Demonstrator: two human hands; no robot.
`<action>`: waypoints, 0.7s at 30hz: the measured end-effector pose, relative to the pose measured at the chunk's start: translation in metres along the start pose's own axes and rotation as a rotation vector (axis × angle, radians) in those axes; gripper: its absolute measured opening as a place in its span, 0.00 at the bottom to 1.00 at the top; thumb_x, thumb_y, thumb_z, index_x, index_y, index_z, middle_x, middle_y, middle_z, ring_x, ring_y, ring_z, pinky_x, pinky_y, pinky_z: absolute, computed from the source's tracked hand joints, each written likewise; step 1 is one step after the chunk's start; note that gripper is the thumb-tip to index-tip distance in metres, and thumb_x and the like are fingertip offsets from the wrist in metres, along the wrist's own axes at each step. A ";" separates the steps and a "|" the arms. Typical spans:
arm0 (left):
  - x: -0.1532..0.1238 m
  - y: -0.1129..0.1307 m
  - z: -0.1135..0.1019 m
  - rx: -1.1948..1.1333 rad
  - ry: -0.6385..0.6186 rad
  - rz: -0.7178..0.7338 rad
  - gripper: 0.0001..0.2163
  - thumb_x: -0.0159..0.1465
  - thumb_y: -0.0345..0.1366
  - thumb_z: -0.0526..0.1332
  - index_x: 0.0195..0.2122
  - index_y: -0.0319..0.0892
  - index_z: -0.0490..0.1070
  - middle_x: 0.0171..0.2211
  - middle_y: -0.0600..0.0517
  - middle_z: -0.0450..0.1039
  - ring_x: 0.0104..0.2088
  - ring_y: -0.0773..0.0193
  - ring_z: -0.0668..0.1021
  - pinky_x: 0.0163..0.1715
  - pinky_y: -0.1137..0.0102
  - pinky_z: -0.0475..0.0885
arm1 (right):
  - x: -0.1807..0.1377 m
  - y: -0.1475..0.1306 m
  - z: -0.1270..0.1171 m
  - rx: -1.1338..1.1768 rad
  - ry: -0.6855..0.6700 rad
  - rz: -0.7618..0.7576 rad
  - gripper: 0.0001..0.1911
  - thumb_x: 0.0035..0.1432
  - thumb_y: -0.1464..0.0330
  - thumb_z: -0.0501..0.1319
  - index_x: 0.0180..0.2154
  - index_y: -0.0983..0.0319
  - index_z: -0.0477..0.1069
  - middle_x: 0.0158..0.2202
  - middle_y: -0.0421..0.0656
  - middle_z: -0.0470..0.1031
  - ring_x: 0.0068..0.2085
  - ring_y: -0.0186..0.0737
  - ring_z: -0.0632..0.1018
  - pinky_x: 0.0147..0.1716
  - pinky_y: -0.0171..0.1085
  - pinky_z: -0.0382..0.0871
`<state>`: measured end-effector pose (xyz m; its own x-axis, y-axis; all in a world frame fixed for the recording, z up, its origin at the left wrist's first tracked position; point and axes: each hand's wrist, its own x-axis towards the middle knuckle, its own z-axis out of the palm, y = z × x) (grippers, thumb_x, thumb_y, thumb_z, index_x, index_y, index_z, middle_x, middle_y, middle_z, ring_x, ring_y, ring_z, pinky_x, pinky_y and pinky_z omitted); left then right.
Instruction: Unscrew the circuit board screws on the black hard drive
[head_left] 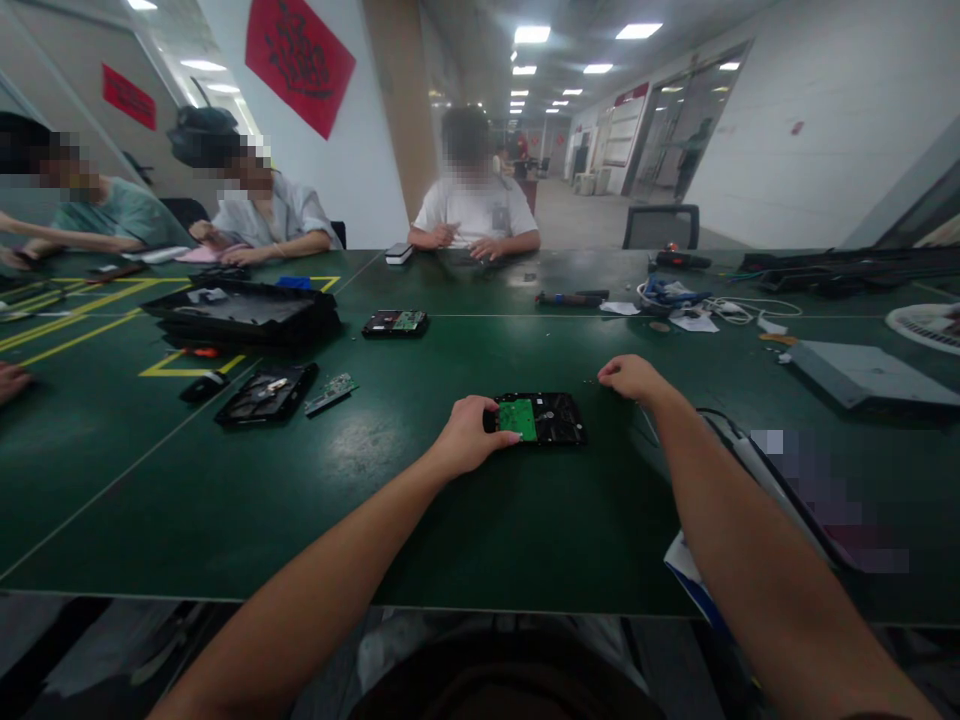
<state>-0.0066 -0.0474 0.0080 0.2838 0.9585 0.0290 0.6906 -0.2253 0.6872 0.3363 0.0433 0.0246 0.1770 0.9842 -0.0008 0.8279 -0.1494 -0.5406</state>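
Head view: left hand holds the stiff, probably fragile hard drive by its edge; right hand has an unclear grip.

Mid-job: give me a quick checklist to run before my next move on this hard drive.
1. The hard drive lies flat on the green table, circuit board up: ok.
2. The left hand grips the drive's left edge: ok.
3. The right hand is off the drive, fingertips down on the table: ok.
4. Anything pinched in the right fingers: cannot tell.
5. Tool in hand: not ok; the dark-handled tool lies farther up the table.
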 end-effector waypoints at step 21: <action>0.005 -0.002 0.003 0.051 0.041 0.071 0.29 0.55 0.50 0.73 0.53 0.39 0.73 0.52 0.40 0.75 0.54 0.44 0.75 0.54 0.55 0.72 | -0.058 -0.158 0.047 -0.269 -0.339 -0.717 0.08 0.52 0.75 0.66 0.34 0.60 0.82 0.37 0.44 0.83 0.39 0.45 0.81 0.37 0.37 0.69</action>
<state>-0.0046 -0.0423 0.0049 0.3063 0.9459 0.1067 0.7033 -0.3004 0.6443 0.1699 0.0148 0.0704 -0.5748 0.8182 -0.0099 0.7854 0.5483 -0.2873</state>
